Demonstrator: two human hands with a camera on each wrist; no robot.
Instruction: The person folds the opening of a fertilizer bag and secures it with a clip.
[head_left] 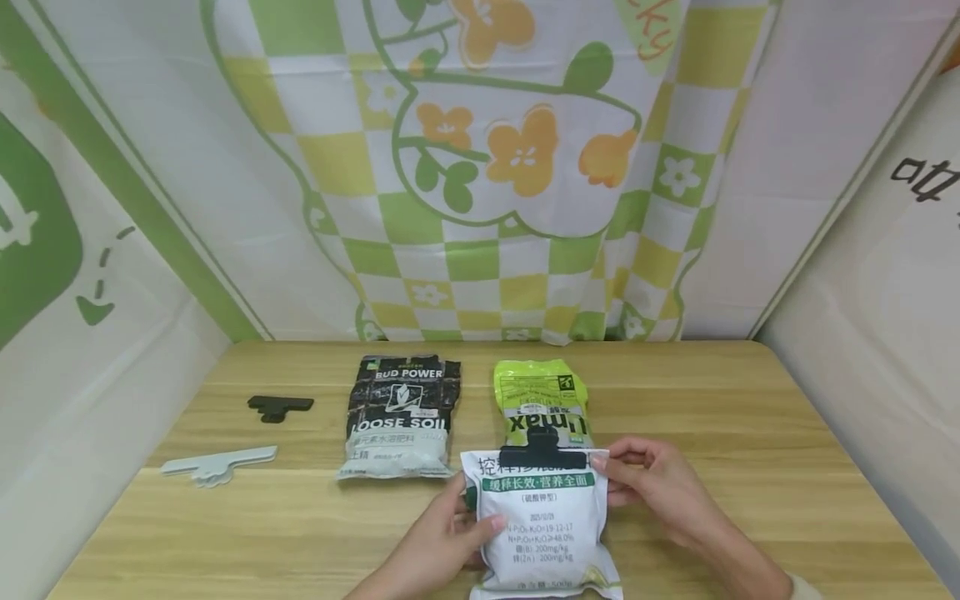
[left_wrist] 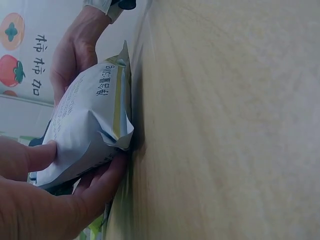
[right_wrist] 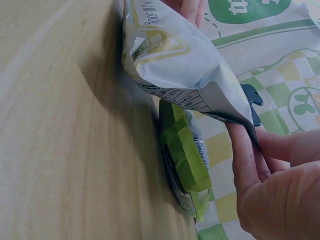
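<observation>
A white fertilizer bag (head_left: 536, 533) with green and black print is held between both hands near the table's front. Across its top edge sits a black bag clip (head_left: 543, 450). The left hand (head_left: 442, 537) grips the bag's left side, thumb on the printed front and fingers behind it. At the upper right corner, beside the clip, the right hand (head_left: 660, 487) pinches the bag between thumb and fingers. In the right wrist view the bag (right_wrist: 185, 65) leans over the table with its lower end close to the wood. Just behind it lies a lime-green bag (head_left: 536, 387), partly covered.
A black and grey "Loose Soil" bag (head_left: 401, 417) lies left of the hands. Farther left are a black clip (head_left: 279, 407) and a pale grey clip (head_left: 219, 464) on the wooden table (head_left: 247, 542). A patterned curtain (head_left: 480, 275) hangs at the back.
</observation>
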